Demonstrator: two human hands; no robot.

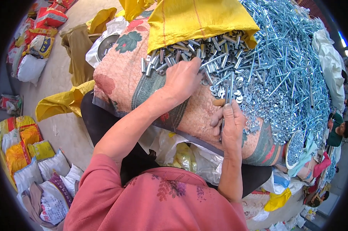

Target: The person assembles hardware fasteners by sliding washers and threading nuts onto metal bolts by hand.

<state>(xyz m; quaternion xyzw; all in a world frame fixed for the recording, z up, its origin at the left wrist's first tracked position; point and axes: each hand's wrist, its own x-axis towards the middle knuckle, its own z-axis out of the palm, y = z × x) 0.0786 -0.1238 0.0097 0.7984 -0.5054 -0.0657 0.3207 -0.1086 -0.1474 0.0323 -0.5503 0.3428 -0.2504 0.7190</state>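
As a left hand (183,79) bends over short silver metal tubes (228,57) at the mouth of a yellow woven sack (201,23), a right hand (232,117) holds a slender silver metal rod (231,86) above the near edge of a table (199,109) draped in pink cloth with green bands and flowers. The left forearm slants up and rightward from a bent elbow, the back of the hand uppermost and its fingers curled toward the tubes; the fingertips are hidden, so whether they grip anything cannot be told. The right forearm rises nearly upright, its thumb raised along the rod and its fingers bent to the left, closed snugly around the shaft. The rod stands steeply, leaning slightly to the right at its top; whether a second lies in the same grip is unclear. Just beyond the right hand lie loose silver washers (239,82), and to their right, small silver nuts (272,117). A tall heap of long silver bolts (285,57) fills the table's far right portion, and an oval tray (288,163) of small metal pieces sits by its right end.
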